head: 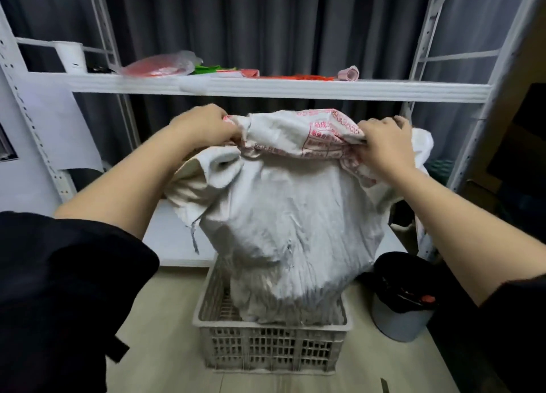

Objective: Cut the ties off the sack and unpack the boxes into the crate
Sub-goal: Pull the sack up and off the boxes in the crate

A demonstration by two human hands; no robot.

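**Sack held upended over crate**

Head view: 2 hands, left hand point(206, 127) and right hand point(384, 144), clench the sack point(289, 215) by its upper end, its long axis vertical, lower end inside the crate point(266, 351). Boxes hidden; ties indiscernible.

Both arms out fwd, bare forearms, black sleeves at elbows. Left hand point(206, 124) & right hand point(384, 140) raised level, well apart, each w/ fingers curled tight, knuckles up.
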